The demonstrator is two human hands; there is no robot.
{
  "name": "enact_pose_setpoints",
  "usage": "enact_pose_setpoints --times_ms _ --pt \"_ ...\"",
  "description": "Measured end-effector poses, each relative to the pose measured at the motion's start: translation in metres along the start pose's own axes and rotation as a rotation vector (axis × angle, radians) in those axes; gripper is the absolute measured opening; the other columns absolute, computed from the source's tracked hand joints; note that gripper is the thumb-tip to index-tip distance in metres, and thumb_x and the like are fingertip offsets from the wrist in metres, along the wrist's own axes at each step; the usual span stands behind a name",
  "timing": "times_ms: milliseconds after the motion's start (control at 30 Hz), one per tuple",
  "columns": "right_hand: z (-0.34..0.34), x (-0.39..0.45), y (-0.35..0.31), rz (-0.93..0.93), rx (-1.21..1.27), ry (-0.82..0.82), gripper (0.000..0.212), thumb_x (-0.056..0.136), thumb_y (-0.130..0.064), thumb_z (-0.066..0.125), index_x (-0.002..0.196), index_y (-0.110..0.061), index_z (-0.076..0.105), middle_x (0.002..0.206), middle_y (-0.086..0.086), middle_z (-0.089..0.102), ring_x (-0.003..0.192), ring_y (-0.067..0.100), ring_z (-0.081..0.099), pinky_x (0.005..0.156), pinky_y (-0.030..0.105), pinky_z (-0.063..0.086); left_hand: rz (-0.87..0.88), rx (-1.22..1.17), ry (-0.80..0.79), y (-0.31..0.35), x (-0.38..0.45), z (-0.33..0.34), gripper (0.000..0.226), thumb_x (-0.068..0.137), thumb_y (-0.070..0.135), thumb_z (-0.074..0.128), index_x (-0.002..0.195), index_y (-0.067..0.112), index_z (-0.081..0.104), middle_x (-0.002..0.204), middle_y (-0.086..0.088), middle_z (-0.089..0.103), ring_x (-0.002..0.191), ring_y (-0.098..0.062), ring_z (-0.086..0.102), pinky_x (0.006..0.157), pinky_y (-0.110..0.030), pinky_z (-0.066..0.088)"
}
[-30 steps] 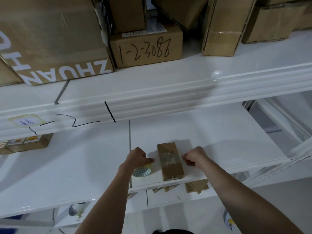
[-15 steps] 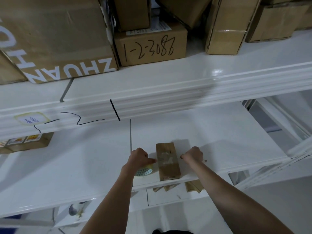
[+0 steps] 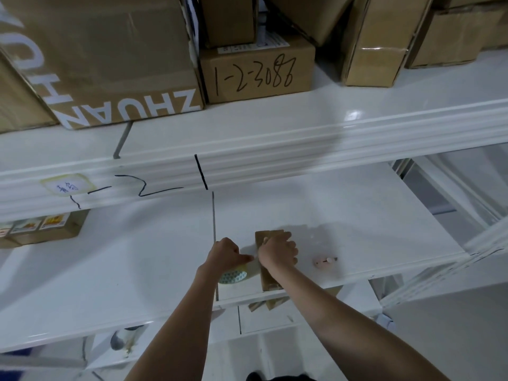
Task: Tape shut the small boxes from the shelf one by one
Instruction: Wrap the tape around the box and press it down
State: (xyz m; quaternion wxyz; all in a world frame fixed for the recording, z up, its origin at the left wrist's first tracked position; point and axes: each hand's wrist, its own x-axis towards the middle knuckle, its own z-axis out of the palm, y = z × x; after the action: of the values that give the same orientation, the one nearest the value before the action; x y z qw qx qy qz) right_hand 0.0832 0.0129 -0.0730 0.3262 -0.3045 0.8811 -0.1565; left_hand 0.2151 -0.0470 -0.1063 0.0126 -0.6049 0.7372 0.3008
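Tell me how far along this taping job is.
Done: none I can confirm; I cannot tell if tape is stuck on. In hand: the small box lies on the shelf; the right hand rests on it and the left hand holds the tape roll beside it. Left: sealing this box; whether more boxes remain is unclear.

The right hand hides most of the small box; the left hand covers the tape roll's upper half.
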Motion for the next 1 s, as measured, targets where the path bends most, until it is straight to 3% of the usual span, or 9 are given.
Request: enact_pose_setpoints --times_ms 167,267,367,667,800,1000 --pt "0.019 -0.002 0.008 0.001 -0.054 -0.014 0.078 0.106 -0.044 0.029 0.155 0.007 -0.005 0.156 0.029 0.019 0.143 0.041 0.027 0.120 0.048 0.021 0.002 0.012 0.013 -0.006 0.000 -0.007 0.047 0.079 0.055 0.076 0.054 0.021 0.055 0.059 0.005 0.055 0.058 -0.009 0.053 0.054 -0.022 0.040" --pt "0.026 0.001 0.014 -0.016 -0.037 -0.014 0.079 0.106 -0.047 0.027 0.155 0.007 -0.003 0.156 0.029 0.022 0.142 0.041 0.028 0.118 0.047 0.022 0.013 0.047 -0.007 -0.014 0.001 -0.010 0.047 0.080 0.061 0.073 0.068 0.016 0.067 0.068 0.003 0.062 0.068 -0.014 0.060 0.066 -0.028 0.054" --pt "0.028 0.005 0.014 -0.013 -0.015 -0.021 0.081 0.105 -0.052 0.025 0.156 0.005 -0.001 0.157 0.029 0.020 0.143 0.042 0.027 0.118 0.048 0.021 0.036 0.057 0.012 -0.018 0.001 -0.009 0.052 0.079 0.064 0.071 0.078 0.012 0.073 0.071 0.001 0.063 0.075 -0.018 0.063 0.075 -0.033 0.056" --pt "0.025 0.015 0.005 0.060 0.084 -0.062 0.077 0.100 -0.061 0.028 0.150 -0.004 0.021 0.150 0.021 0.031 0.137 0.037 0.033 0.115 0.047 0.026 0.012 -0.014 0.049 -0.025 -0.006 -0.011 0.058 0.076 0.067 0.071 0.072 0.010 0.071 0.062 0.003 0.059 0.060 -0.010 0.055 0.055 -0.024 0.045" --pt "0.022 0.014 0.008 0.091 0.162 -0.048 0.077 0.100 -0.063 0.026 0.148 -0.002 0.026 0.149 0.019 0.035 0.136 0.035 0.037 0.114 0.045 0.031 0.013 -0.033 0.048 -0.024 -0.010 -0.012 0.050 0.077 0.067 0.071 0.059 0.020 0.060 0.060 0.006 0.058 0.059 -0.007 0.055 0.051 -0.021 0.040" --pt "0.010 0.020 0.011 0.176 0.338 -0.082 0.070 0.099 -0.065 0.028 0.140 -0.008 0.034 0.138 0.014 0.044 0.121 0.030 0.047 0.108 0.045 0.040 0.055 -0.058 0.071 -0.014 -0.013 -0.018 0.053 0.076 0.067 0.071 0.059 0.017 0.063 0.060 0.001 0.062 0.056 -0.011 0.057 0.053 -0.025 0.045"
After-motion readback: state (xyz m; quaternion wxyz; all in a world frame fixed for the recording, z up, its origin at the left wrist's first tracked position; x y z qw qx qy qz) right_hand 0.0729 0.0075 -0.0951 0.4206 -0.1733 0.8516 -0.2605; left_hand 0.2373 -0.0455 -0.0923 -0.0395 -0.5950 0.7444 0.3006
